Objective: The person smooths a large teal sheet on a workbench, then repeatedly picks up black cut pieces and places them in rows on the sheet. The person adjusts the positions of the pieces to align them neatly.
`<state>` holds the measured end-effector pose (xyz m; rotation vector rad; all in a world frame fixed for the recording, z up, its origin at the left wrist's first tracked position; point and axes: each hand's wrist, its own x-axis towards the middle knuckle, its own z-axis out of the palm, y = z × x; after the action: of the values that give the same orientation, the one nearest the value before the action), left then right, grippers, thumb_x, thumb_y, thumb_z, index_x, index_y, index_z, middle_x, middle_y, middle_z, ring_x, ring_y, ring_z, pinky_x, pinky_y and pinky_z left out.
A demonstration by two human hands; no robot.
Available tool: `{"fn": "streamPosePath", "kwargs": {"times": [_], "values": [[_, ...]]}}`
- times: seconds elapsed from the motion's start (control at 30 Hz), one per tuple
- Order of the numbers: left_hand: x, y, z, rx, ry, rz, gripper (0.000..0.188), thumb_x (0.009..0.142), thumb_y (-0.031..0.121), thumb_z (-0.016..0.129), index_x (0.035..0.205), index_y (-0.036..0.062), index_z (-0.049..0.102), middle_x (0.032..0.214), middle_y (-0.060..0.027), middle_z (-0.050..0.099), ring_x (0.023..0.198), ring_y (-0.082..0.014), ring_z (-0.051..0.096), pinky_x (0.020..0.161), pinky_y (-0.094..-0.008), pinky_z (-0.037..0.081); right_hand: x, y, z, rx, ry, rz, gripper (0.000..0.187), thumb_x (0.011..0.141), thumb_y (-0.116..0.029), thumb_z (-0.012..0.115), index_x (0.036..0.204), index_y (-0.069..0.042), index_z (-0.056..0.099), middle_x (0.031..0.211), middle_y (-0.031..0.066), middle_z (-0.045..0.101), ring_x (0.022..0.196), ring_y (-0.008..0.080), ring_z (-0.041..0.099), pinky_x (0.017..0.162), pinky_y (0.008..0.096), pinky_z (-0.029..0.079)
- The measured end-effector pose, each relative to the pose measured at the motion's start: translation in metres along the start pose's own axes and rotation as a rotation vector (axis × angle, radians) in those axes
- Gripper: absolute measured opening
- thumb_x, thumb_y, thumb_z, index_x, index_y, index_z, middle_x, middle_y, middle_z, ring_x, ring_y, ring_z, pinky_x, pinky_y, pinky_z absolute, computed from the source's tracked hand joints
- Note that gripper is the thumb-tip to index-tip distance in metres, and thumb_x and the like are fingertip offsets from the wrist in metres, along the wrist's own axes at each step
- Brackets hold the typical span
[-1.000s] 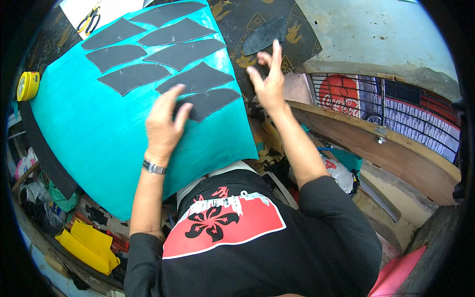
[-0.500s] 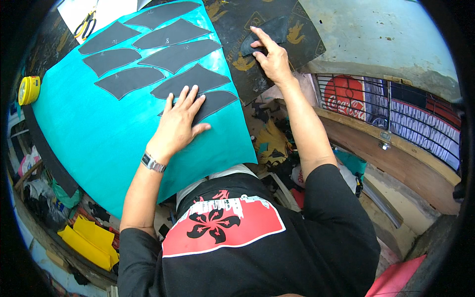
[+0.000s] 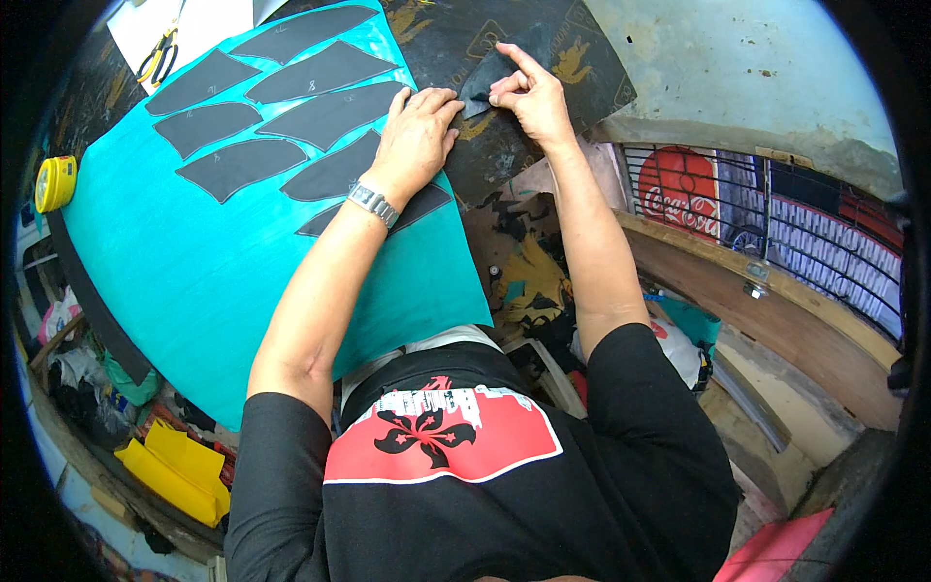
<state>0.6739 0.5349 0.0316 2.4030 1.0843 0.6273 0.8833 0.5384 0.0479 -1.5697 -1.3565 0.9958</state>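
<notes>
A dark grey cut piece point(image 3: 479, 89) of thin sheet material lies on the black patterned board. My right hand point(image 3: 539, 105) pinches its edge between thumb and fingers, with the index finger stretched out along it. My left hand point(image 3: 419, 136) reaches across the teal sheet point(image 3: 233, 281), fingers spread a little and bent, tips close to the piece's left corner; nothing shows in its grasp. Several similar dark pieces with pale outlines, such as a curved piece point(image 3: 242, 167), lie in rows on the teal sheet. My left forearm covers parts of the nearest ones.
Yellow-handled pliers point(image 3: 158, 58) rest on white paper point(image 3: 136, 27) at the far left. A round yellow tin point(image 3: 55, 184) stands at the sheet's left edge. Beyond the board point(image 3: 504, 145) is a pale blue surface point(image 3: 718, 78); scraps point(image 3: 533, 272) lie below, near a barred window point(image 3: 776, 209).
My left hand has moved up and right from the nearest pieces toward the dark piece on the board. My right fingers have closed on that piece. The teal sheet has shifted slightly left.
</notes>
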Motion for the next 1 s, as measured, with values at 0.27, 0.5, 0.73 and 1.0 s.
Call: {"fn": "streamPosePath", "kwargs": {"times": [0.27, 0.5, 0.73, 1.0], "values": [[0.003, 0.007, 0.006, 0.173, 0.131, 0.022, 0.025, 0.092, 0.035, 0.063, 0.105, 0.0132, 0.063, 0.106, -0.0047, 0.060, 0.106, -0.0231, 0.056, 0.094, -0.0431, 0.036, 0.034, -0.004, -0.063, 0.408, 0.797, -0.276, 0.067, 0.079, 0.013, 0.061, 0.136, -0.007, 0.033, 0.090, 0.0055, 0.050, 0.076, 0.0156, 0.054, 0.072, 0.0302, 0.054], [0.037, 0.014, 0.001, 0.220, -0.018, -0.128, 0.020, 0.085, 0.030, 0.069, 0.091, 0.0105, 0.067, 0.099, -0.0080, 0.064, 0.102, -0.0258, 0.057, 0.091, -0.0459, 0.036, 0.029, -0.104, -0.138, 0.016, 1.069, -0.662, 0.070, 0.080, 0.015, 0.064, 0.140, -0.007, 0.034, 0.090, 0.0064, 0.055, 0.080, 0.0148, 0.057, 0.075, 0.0262, 0.051], [-0.025, 0.031, -0.083, -0.530, 0.357, -0.133, 0.086, 0.066, 0.038, 0.089, 0.136, 0.0057, 0.051, 0.126, -0.0142, 0.061, 0.123, -0.0297, 0.054, 0.105, -0.0435, 0.041, -0.056, -0.182, 0.014, -0.077, 0.231, -0.514, 0.050, 0.088, 0.009, 0.064, 0.135, -0.006, 0.055, 0.099, 0.0033, 0.066, 0.086, 0.0076, 0.059, 0.080, 0.0205, 0.049], [-0.135, -0.007, -0.128, -1.428, 0.748, -0.696, 0.026, 0.095, 0.008, 0.065, 0.120, -0.0006, 0.064, 0.106, -0.0108, 0.070, 0.096, -0.0155, 0.066, 0.086, -0.0295, 0.054, -0.059, -0.148, 0.144, 0.096, -0.212, -0.375, 0.079, 0.084, -0.015, 0.078, 0.151, -0.010, 0.036, 0.120, 0.0108, 0.059, 0.111, 0.0187, 0.058, 0.093, 0.0332, 0.049]]}}
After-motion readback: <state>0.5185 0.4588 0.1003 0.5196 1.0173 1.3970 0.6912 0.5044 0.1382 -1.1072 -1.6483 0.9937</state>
